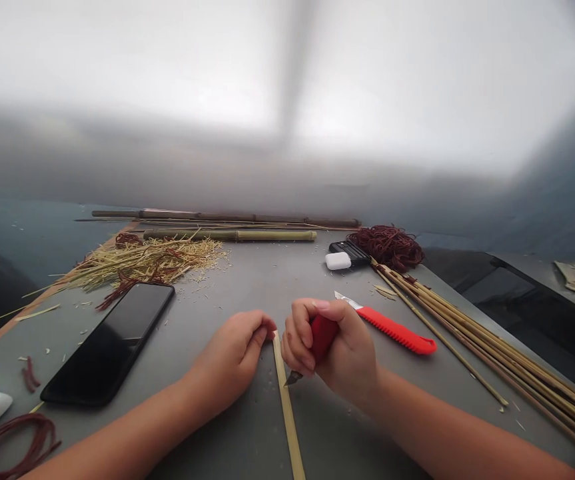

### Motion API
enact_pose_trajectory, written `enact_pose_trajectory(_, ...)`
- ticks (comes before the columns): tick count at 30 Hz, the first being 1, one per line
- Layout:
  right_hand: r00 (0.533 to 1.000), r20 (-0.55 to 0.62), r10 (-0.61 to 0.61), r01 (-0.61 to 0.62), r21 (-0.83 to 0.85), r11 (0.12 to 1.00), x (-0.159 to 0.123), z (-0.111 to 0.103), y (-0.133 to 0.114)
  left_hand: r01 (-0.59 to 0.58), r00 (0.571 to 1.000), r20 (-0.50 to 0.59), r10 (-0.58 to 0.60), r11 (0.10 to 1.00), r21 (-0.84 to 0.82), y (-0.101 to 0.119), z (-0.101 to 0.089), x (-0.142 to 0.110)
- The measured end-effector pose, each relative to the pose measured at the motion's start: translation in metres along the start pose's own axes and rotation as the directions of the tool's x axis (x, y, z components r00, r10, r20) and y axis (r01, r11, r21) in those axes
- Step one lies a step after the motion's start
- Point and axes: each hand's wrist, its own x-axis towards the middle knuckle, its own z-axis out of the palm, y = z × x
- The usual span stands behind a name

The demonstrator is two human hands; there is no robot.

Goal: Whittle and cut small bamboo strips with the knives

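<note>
My left hand (237, 350) pinches the far end of a pale bamboo strip (288, 410), which runs along the tabletop toward me. In my right hand (334, 347) is a red-handled knife (324, 337), its handle wrapped by the fingers. The dark blade points down and left, with its tip at the strip's right edge; whether it cuts in I cannot tell. A second knife, a red utility knife (397, 330) with its blade out, lies on the table just beyond my right hand. A black smartphone (112, 347) rests left of my left hand.
Bamboo shavings (152, 263) are heaped at the back left, before a green bamboo pole (267, 235). Thin bamboo sticks (472, 333) line the right edge. Brown cord (387, 247) lies at the back right near a white case (338, 261); another cord coil (12, 443) is front left.
</note>
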Motion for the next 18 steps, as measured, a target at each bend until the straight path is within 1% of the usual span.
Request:
enact_pose_trajectory(4,1.0,-0.017,0.016,-0.016,0.031,0.999,0.001,-0.003,0.0,-0.017,0.999,-0.033,0.018,0.999,0.037,-0.001,0.001,-0.001)
enact_pose_trajectory(9,0.999,-0.04,0.026,-0.023,0.075,0.997,0.003,-0.007,0.001,-0.067,0.997,-0.031,0.07,0.995,0.08,0.0,0.001,-0.004)
enact_pose_trajectory(14,0.991,-0.136,0.018,0.004,0.159,0.987,0.005,-0.018,0.005,-0.081,0.996,-0.029,0.084,0.992,0.099,0.001,0.0,-0.004)
enact_pose_trajectory(18,0.976,-0.203,0.082,-0.028,0.254,0.967,0.008,-0.029,0.009,-0.083,0.996,-0.02,0.085,0.992,0.098,0.002,0.0,-0.005)
